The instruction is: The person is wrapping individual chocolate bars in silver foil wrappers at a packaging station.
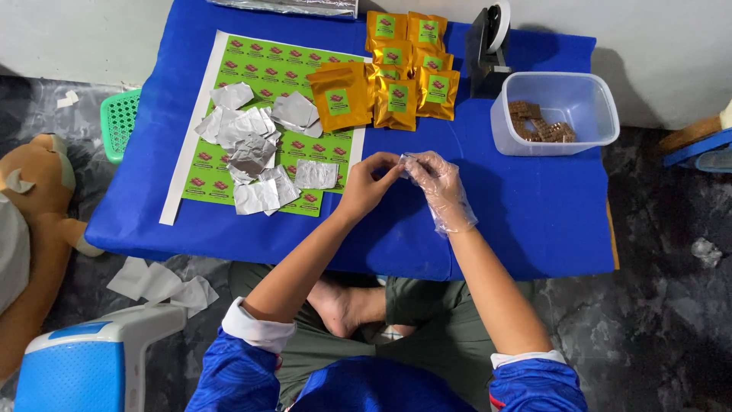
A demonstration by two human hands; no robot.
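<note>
Blue sleeves with white cuffs lowest in view, above crossed legs in green trousers and one bare foot [347, 304] on the dark floor. Both forearms reaching up over the blue surface [534, 221]. Left hand [367, 183] bare, right hand [436, 183] inside a thin clear plastic glove [450, 210]. Fingers of both hands closed in a pinch on one small silvery piece [404, 159], probably a foil wrapper, though too small to tell for sure. Held just above the surface, near its middle, between the two hands.

To the left of the hands, a green sticker sheet [267, 76] with many small labels, lying flat. On top of it, a loose heap of foil squares [255, 149], some flat, some crumpled. Behind the hands, a group of gold pouches [396, 76] with green labels, overlapping each other. At the right, well apart from the hands, a clear plastic tub [560, 141] with small brown pieces [537, 123] in one corner. Just beside the tub, toward the back, a black tape dispenser [486, 46].

Off the surface at the left: a green basket [118, 122], a brown plush toy [38, 198] and a blue and white plastic stool [84, 358]. Some white paper scraps [160, 284] on the floor near the stool.
</note>
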